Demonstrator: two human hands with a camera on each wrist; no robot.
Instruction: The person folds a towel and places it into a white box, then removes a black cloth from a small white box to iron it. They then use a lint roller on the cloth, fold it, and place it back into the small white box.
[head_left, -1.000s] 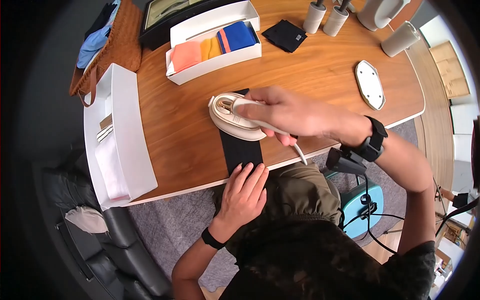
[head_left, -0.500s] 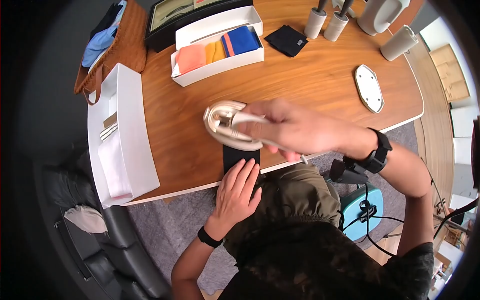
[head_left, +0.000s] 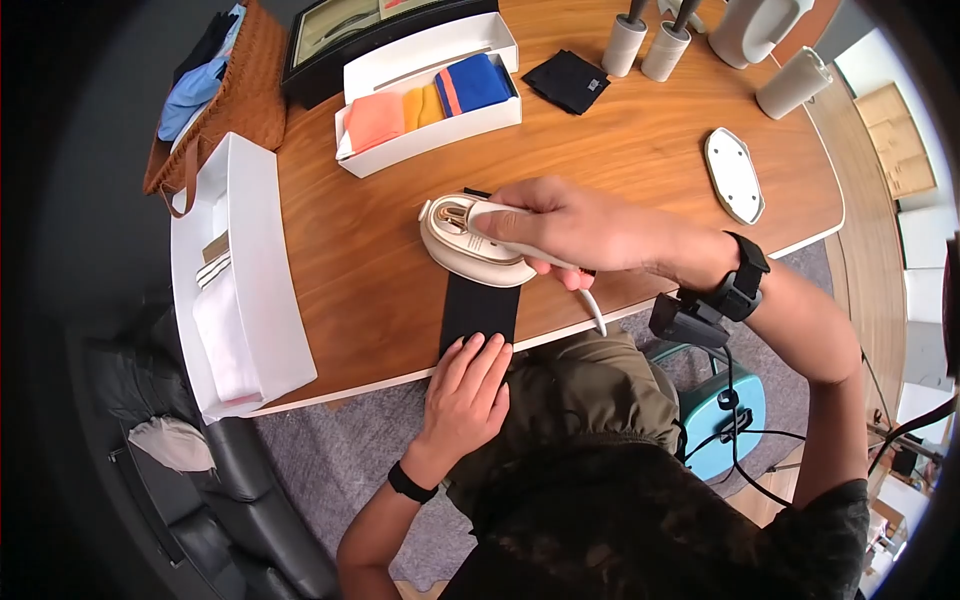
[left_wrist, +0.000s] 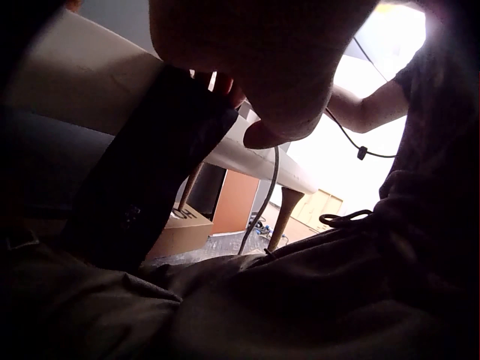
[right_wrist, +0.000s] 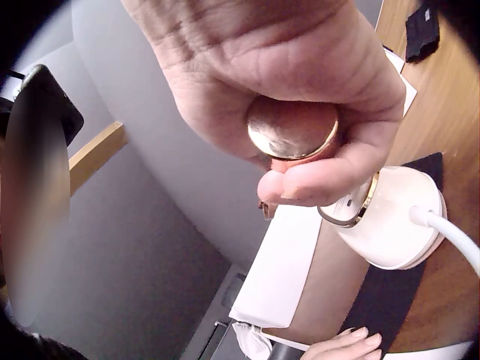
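Observation:
My right hand (head_left: 575, 230) grips the handle of a small cream-white iron (head_left: 470, 262) with gold trim. In the head view its soleplate lies over a long strip of black fabric (head_left: 480, 312) on the wooden table. The right wrist view shows the fingers curled round the handle, its round gold end (right_wrist: 292, 131) facing the camera. My left hand (head_left: 465, 395) rests with extended fingers on the strip at the table's front edge. In the left wrist view, the black fabric (left_wrist: 150, 165) hangs down past that edge, above the person's lap.
An open white box (head_left: 430, 140) holds folded coral, yellow and blue cloths. At left stands a long white box (head_left: 270, 280), with a woven basket (head_left: 240, 90) behind. A folded black cloth (head_left: 565, 82), lint rollers (head_left: 625, 45) and a white iron base (head_left: 734, 175) lie farther back. A cord (right_wrist: 454, 232) trails from the iron.
The iron looked raised and blurred half a second ago; now it sits flatter on the fabric. My left hand and the strip's near end have shifted slightly left since a second ago.

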